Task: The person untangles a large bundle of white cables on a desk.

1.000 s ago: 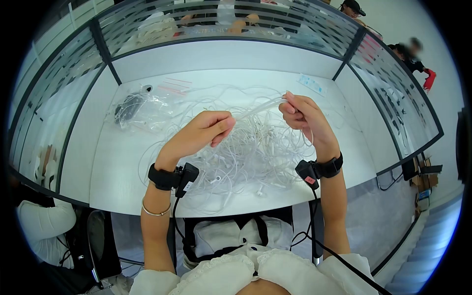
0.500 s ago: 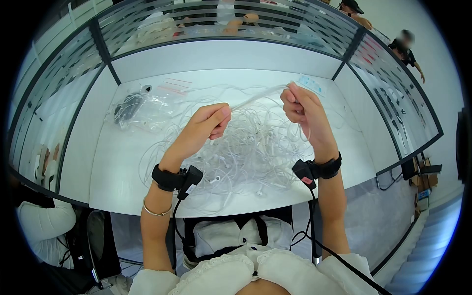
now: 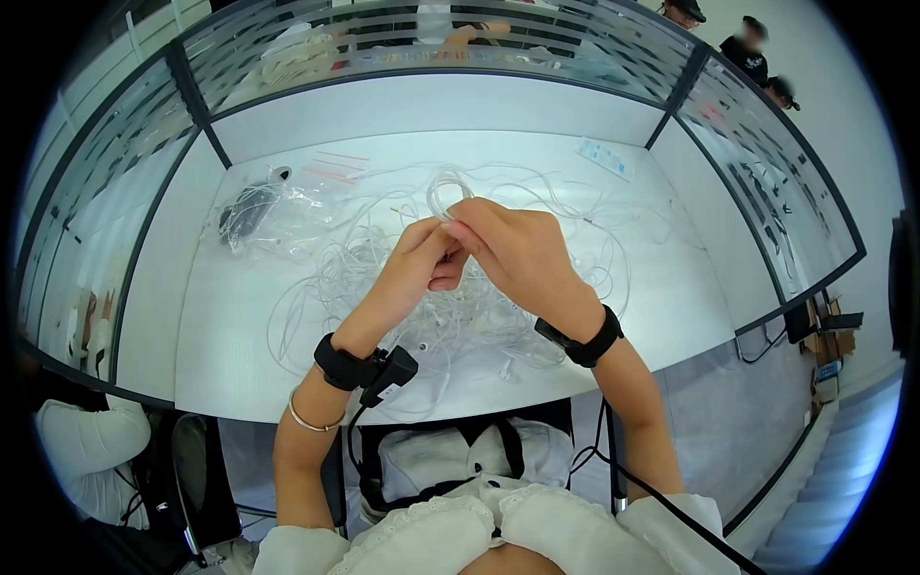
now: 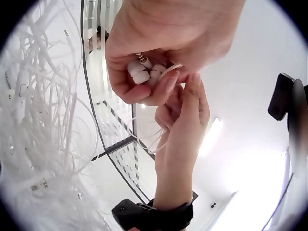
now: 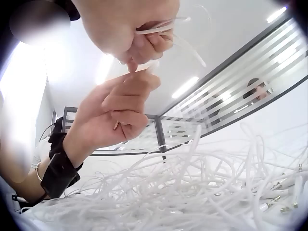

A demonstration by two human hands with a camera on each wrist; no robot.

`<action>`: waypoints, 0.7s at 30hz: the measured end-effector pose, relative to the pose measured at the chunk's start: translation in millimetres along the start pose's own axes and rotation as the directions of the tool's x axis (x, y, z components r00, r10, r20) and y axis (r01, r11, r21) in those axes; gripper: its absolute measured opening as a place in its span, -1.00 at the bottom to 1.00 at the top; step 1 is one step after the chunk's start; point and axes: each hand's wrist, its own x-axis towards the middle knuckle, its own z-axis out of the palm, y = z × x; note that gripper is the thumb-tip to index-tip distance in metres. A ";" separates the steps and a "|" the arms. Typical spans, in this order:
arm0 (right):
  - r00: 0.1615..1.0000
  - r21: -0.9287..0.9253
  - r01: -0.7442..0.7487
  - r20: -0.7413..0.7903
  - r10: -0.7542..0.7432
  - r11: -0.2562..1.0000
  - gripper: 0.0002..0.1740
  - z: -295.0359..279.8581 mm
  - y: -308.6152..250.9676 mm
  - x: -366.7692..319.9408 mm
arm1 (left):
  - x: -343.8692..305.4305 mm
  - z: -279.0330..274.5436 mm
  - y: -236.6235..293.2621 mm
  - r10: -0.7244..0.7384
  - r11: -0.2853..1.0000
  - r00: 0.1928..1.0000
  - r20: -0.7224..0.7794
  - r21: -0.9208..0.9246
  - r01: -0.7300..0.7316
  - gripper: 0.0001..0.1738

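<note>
My left hand [image 3: 407, 268] holds white earphones, curled fingers round the two earbuds [image 4: 139, 73] and the gold-tipped plug [image 4: 141, 57]. Fingertips of my right hand [image 3: 527, 251] meet it, pinching the bundled white earphone cable [image 3: 447, 189], which stands up in a small loop above both hands. In the right wrist view, strands of this cable [image 5: 192, 50] stick out of the right fist. Below the hands spreads a large tangled heap of white earphones [image 3: 383, 287], partly hidden by the forearms.
A clear plastic bag [image 3: 297, 211] with something dark beside it lies at the back left of the white table [image 3: 230, 355]. A blue-and-white packet [image 3: 606, 158] is at the back right. Partition panels [image 3: 431, 103] enclose the table's back and sides.
My right hand has swung left and inward from its spread position to meet the left hand. The cable stretched between them is now folded into a loop.
</note>
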 end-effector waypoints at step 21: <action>0.956 -0.389 0.235 0.255 -0.141 0.891 -0.77 -6.1 -2.1 -11.8 | 4.1 1.4 -6.0 -0.192 0.981 0.964 -0.184 -0.002 0.195 -0.51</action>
